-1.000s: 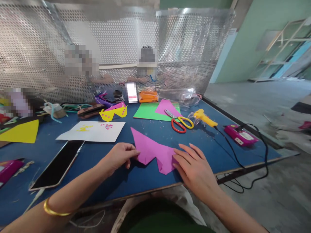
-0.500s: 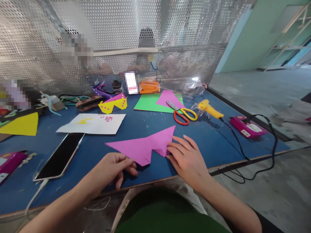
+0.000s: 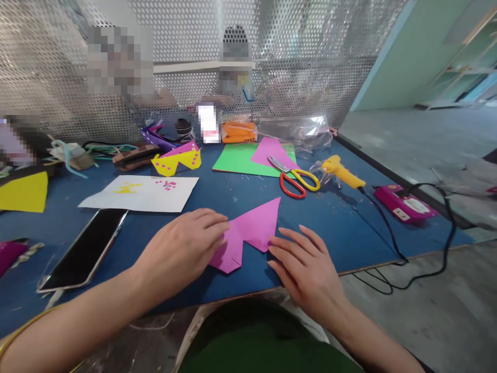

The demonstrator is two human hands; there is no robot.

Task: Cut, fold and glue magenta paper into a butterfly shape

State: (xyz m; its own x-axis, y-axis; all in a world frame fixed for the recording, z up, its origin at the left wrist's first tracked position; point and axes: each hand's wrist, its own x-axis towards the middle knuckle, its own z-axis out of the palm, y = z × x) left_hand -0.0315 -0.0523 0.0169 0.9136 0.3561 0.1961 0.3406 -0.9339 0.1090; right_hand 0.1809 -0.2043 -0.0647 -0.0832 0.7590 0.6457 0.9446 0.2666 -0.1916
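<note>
Covers the pink cutout at left with left hand; cannot tell if pinching. Touches its right edge with loosely spread right hand.

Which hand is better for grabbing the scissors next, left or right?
Probably the right hand: it's nearer the scissors, with just its fingertips at the notched pink paper. The left hand is farther away, covering part of that paper.
</note>
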